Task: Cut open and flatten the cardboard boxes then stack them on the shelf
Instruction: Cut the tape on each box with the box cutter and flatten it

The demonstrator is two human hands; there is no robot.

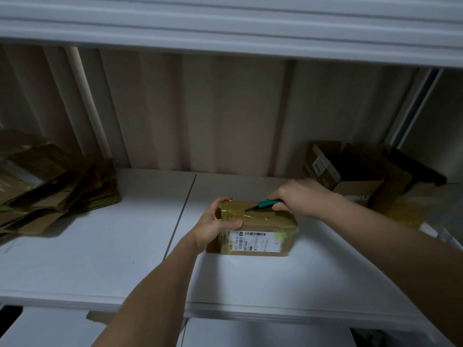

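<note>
Box [260, 227] sits clasped in left grip [215, 222], right grip [298, 196] clenching cutter [265, 204] on its taped top.

In front of you is a white shelf [100, 259], and on it lie a pile of flat cardboard [50, 191] at the far left, a taped box [260, 231] near the middle, and open boxes [350, 176] at the far right.
</note>
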